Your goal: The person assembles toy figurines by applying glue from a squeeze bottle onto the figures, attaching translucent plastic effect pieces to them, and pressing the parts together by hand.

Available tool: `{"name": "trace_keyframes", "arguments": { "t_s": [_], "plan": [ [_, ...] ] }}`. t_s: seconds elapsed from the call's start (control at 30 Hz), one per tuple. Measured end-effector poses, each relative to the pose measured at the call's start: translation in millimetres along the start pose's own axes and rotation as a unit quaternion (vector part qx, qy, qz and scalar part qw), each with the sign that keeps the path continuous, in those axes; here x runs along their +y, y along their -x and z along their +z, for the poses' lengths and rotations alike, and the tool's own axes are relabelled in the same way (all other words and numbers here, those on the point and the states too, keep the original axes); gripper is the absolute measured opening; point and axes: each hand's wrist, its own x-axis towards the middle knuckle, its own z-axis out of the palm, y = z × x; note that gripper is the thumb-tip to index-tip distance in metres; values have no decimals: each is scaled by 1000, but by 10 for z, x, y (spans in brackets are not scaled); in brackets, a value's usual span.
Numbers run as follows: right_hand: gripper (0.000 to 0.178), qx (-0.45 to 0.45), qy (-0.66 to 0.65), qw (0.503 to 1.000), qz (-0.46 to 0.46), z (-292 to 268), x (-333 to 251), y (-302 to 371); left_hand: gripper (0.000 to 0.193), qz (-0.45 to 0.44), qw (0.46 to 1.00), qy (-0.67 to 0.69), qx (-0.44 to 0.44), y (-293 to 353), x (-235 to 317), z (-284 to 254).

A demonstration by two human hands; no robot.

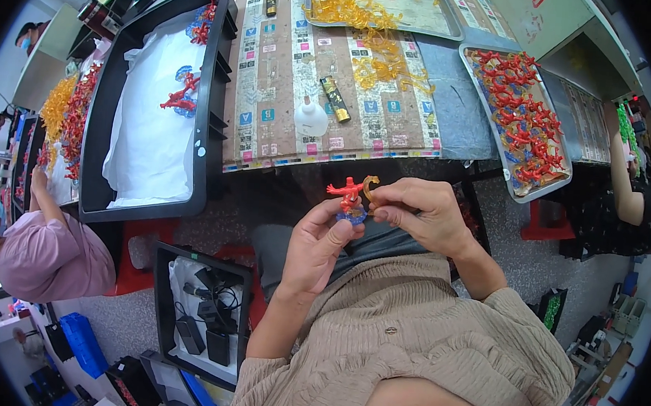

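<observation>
In front of my body, past the table's near edge, my left hand [315,249] grips a small red figurine [349,193] low down, by its translucent blue base [353,216]. The figure stands upright with one arm stretched to the left. Closed in a pinch, my right hand [429,212] has a curved, translucent amber piece [370,186] at its fingertips, against the figurine's right side. Whether that piece is fixed to the figure cannot be told. On the table stands a white squeeze bottle [311,118], beside a dark patterned tube [335,99].
Left, a black crate [204,119] lined with white sheet holds a few red-and-blue figurines. Loose amber pieces [377,56] spill from a metal tray [448,19]. Another tray [561,178], at right, is full of red figures. Co-workers sit left and right; a bin [162,267] holds black adapters.
</observation>
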Motion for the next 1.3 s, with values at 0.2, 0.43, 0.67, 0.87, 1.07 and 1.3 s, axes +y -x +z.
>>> {"name": "trace_keyframes", "arguments": {
  "t_s": [0.2,0.43,0.67,0.87,1.07,1.3],
  "plan": [
    [27,-9,17,1000,-12,-9,-45,-15,36,7,1000,-16,0,1,9,30],
    [26,-3,30,999,-19,-22,-27,-8,33,6,999,-31,9,-6,9,76],
    [24,-4,48,998,-30,-35,-10,-21,27,26,997,-65,17,-18,-35,77],
    [21,-26,36,998,-35,-80,-21,-42,27,11,998,-66,21,-18,-26,116],
    [18,-35,-2,999,-12,-79,84,-34,28,-1,995,-91,42,-14,-47,182],
    [17,-2,22,1000,-14,-69,49,40,31,-42,998,-43,25,-16,-51,203]
  ]
}}
